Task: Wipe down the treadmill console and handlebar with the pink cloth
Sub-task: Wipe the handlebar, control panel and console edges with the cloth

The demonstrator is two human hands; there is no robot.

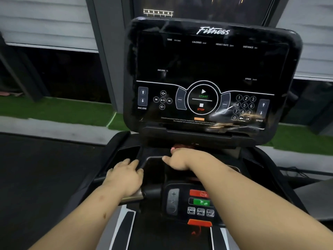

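The black treadmill console (207, 69) fills the upper middle, its dark screen showing START, STOP and number keys. Below it lies a glossy black tray (155, 166). My right hand (182, 158) rests in that tray just under the screen, fingers closed over the pink cloth (180, 146), of which only a small reddish edge shows beyond the knuckles. My left hand (126, 176) lies flat, fingers apart, on the tray's left rim and the handlebar (134, 196), whose metallic grip shows under the palm.
A lower control panel (191, 202) with red and green buttons sits under my right forearm, an orange safety clip (199, 223) below it. Side pockets flank the tray. Green turf and a grey wall lie beyond.
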